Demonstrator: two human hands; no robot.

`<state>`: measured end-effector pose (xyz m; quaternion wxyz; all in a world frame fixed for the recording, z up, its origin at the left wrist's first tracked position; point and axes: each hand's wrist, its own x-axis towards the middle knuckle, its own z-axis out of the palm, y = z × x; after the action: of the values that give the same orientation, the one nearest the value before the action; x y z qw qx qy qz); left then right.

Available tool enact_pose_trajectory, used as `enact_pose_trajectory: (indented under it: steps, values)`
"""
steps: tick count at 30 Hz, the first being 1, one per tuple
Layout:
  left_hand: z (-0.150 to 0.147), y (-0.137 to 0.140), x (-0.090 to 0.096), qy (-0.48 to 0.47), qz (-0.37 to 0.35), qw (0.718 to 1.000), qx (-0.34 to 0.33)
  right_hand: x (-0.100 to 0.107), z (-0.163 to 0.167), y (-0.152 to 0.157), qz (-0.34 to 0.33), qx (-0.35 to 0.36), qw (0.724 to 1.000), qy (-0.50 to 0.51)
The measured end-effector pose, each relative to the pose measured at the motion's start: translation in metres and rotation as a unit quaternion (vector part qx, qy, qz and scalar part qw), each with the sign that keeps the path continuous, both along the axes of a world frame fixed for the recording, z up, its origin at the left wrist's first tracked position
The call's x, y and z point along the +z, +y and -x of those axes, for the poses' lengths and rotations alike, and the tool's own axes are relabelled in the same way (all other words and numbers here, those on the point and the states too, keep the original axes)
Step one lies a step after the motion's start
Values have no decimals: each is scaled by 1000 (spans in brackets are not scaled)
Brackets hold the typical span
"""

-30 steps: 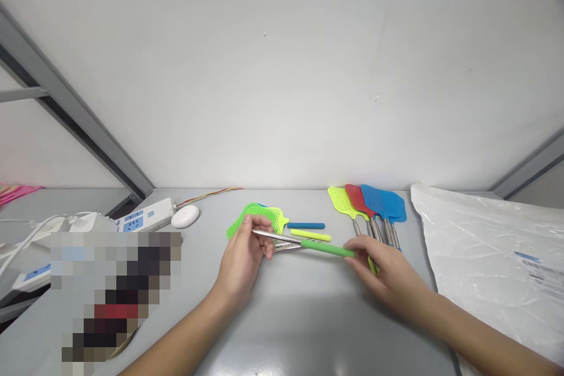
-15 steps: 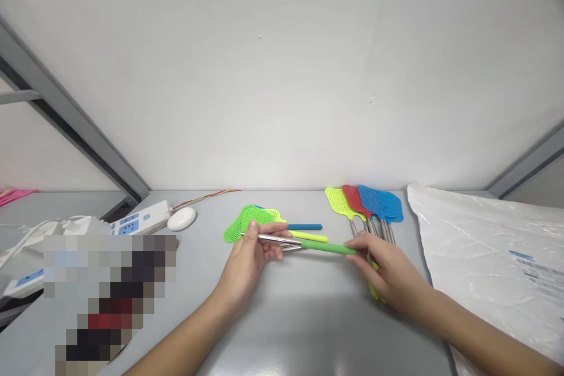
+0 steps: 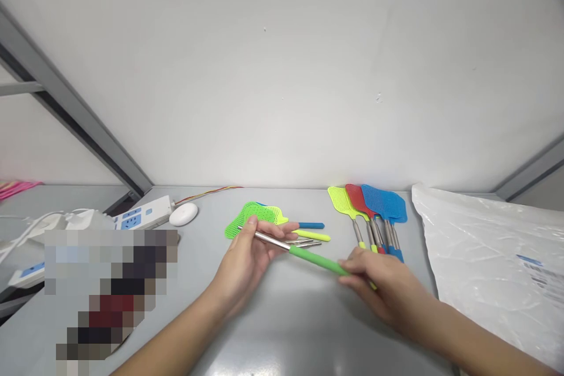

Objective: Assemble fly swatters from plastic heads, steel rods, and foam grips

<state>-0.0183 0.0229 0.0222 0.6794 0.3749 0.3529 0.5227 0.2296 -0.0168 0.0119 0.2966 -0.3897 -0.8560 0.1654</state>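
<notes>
A fly swatter handle with a green grip and a shiny metal rod slants between my two hands. My left hand pinches the metal rod near its bare end, thumb on top. Closed on the far end of the green grip is my right hand. Behind my left hand lie green mesh swatter heads, partly covering a yellow one. A blue handle, a yellow handle and thin metal rods lie beside them. To the right, several swatters fan out: yellow, red and blue. My right hand hides some of their lower ends.
A white plastic mailing bag covers the right side of the table. Power strips with cables and a white oval device sit at the left, near a pixelated patch. A pale wall rises behind the grey table.
The green-gripped handle tilts more steeply, its grip end lower. My right hand has moved down with it; the left still pinches the rod. The view has shifted slightly.
</notes>
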Motion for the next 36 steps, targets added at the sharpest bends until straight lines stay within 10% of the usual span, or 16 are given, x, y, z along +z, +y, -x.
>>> enact_pose_trajectory:
  steps: [6, 13, 36]
  values:
    - [-10, -7, 35, -93, -41, 994, 39, -2, 11, -2, 60, 20, 996, -64]
    - [-49, 4, 58, 51, -176, 983, -18, 2, 11, -4, 126, -5, 989, -73]
    - [-89, 26, 23, 137, -242, 958, -62, -8, 2, 7, 170, -79, 982, -34]
